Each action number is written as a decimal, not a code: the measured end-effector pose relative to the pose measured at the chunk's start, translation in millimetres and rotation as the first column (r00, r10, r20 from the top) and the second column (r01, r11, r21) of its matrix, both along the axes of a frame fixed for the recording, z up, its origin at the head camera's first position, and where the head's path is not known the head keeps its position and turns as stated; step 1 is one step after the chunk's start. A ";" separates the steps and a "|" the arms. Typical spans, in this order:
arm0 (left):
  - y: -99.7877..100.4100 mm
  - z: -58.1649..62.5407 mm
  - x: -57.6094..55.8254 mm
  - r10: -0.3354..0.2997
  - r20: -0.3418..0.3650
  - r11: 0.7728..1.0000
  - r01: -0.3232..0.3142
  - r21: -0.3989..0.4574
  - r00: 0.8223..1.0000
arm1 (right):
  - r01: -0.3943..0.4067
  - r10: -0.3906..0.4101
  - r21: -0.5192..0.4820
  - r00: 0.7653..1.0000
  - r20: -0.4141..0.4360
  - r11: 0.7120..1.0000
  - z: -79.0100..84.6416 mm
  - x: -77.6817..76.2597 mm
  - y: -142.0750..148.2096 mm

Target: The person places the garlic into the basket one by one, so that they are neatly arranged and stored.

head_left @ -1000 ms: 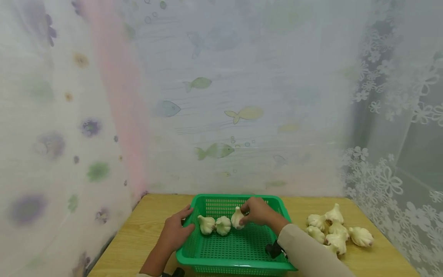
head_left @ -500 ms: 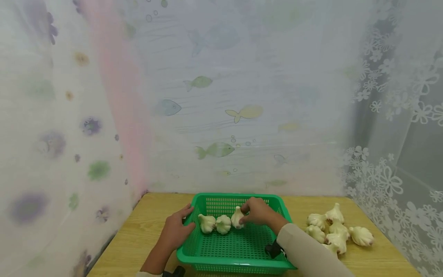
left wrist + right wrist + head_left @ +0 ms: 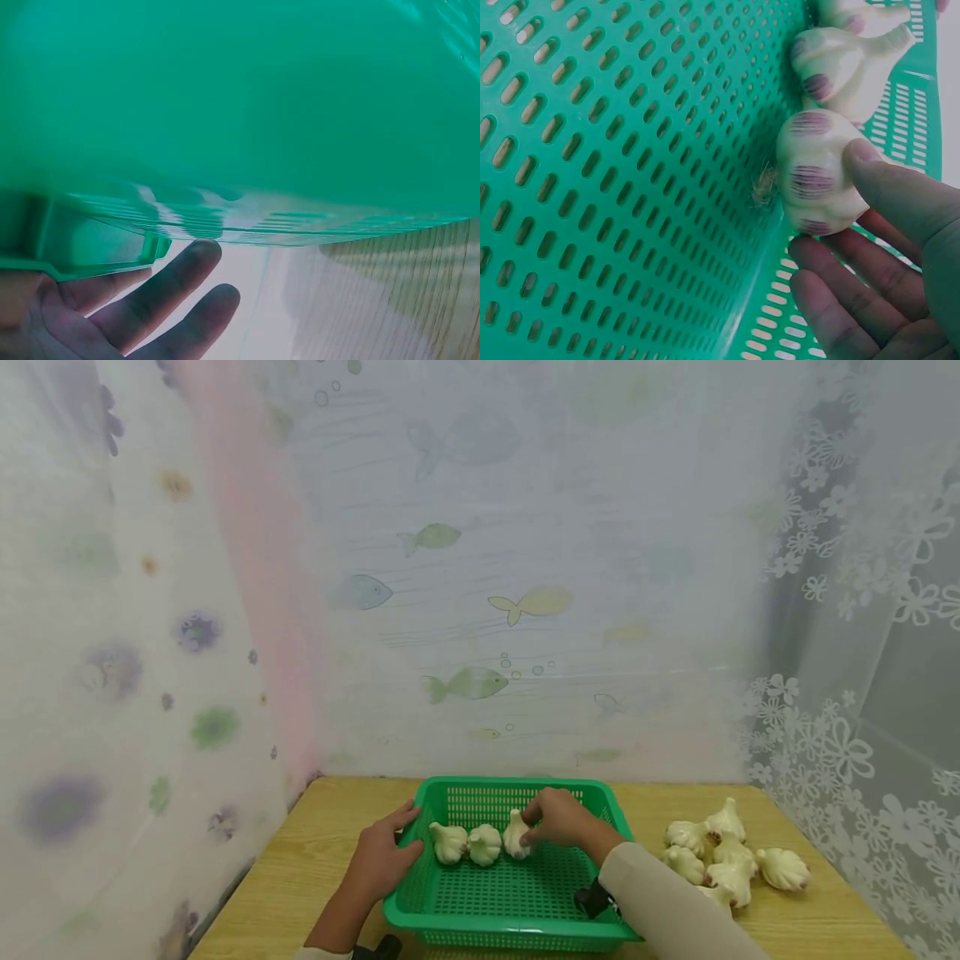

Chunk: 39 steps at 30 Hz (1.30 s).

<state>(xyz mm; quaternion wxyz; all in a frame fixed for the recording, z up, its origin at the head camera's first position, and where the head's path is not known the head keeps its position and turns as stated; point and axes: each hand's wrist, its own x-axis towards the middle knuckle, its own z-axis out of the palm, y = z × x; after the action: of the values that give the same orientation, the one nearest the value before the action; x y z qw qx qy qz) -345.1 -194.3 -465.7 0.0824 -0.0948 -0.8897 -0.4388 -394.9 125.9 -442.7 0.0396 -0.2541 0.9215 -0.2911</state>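
Three garlic bulbs sit in a row in the far half of the green basket (image 3: 517, 906), and the right hand (image 3: 558, 820) holds the rightmost bulb (image 3: 516, 837), its thumb and fingers (image 3: 889, 184) curled lightly round the bulb as it rests on the mesh floor, close to the far wall. The middle bulb (image 3: 484, 845) touches it, and the left bulb (image 3: 448, 844) lies just beside that one, close to the left wall. The near half of the basket floor is bare mesh, so the open room lies toward the person. The left hand (image 3: 381, 857) rests against the basket's left rim with fingers (image 3: 169, 289) straight and spread, gripping nothing; from the wrist view they lie under the rim's lip. The basket stands mid-surface on the wooden surface (image 3: 300, 868), which has bare wood to the left. To the right, well apart from the basket, lies a heap (image 3: 723, 856) of about six more bulbs, near the lace curtain (image 3: 847, 752). Compared with a second ago, nothing has visibly shifted: both hands and all three bulbs keep their places.
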 end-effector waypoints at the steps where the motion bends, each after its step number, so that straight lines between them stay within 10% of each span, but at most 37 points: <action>1: 0.1 0.0 -0.2 -0.004 -0.002 1.000 0.004 0.001 1.000 | 0.002 -0.002 -0.001 1.000 0.008 1.000 0.3 0.2 0.3; 39: 1.4 2.3 5.0 -0.014 -0.002 1.000 0.014 0.015 1.000 | 0.040 -0.041 0.042 0.999 0.010 0.998 3.5 3.5 -3.1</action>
<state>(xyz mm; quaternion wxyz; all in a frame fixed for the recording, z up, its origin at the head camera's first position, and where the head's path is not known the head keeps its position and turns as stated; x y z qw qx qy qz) -340.1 -192.9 -463.4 0.0808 -0.1009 -0.8856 -0.4461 -391.4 122.8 -439.2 0.0439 -0.2329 0.9322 -0.2736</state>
